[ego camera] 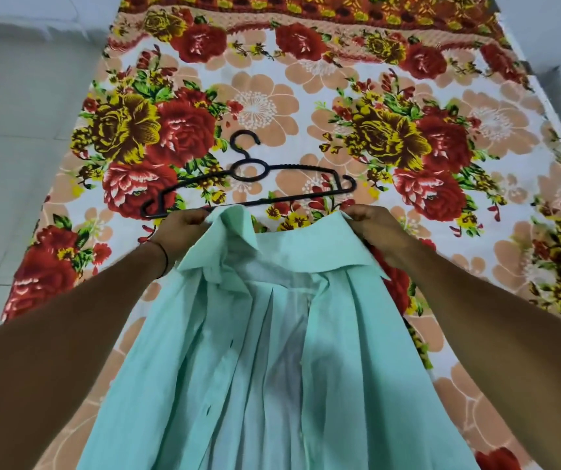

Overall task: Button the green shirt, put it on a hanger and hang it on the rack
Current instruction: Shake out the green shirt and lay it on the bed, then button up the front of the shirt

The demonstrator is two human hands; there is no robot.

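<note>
The pale green shirt (272, 351) hangs open in front of me, collar up, its front unbuttoned and the inside showing. My left hand (180, 228) grips the shirt's left shoulder near the collar. At the right shoulder, my right hand (374, 228) grips the cloth by the collar's other end. A black plastic hanger (248, 171) lies flat on the bed just beyond my hands, hook pointing away from me. No rack is in view.
The bed (306, 83) wears a floral sheet with red and yellow roses and fills most of the view. Pale tiled floor (18, 130) lies to the left of the bed, with a grey strip at the far right.
</note>
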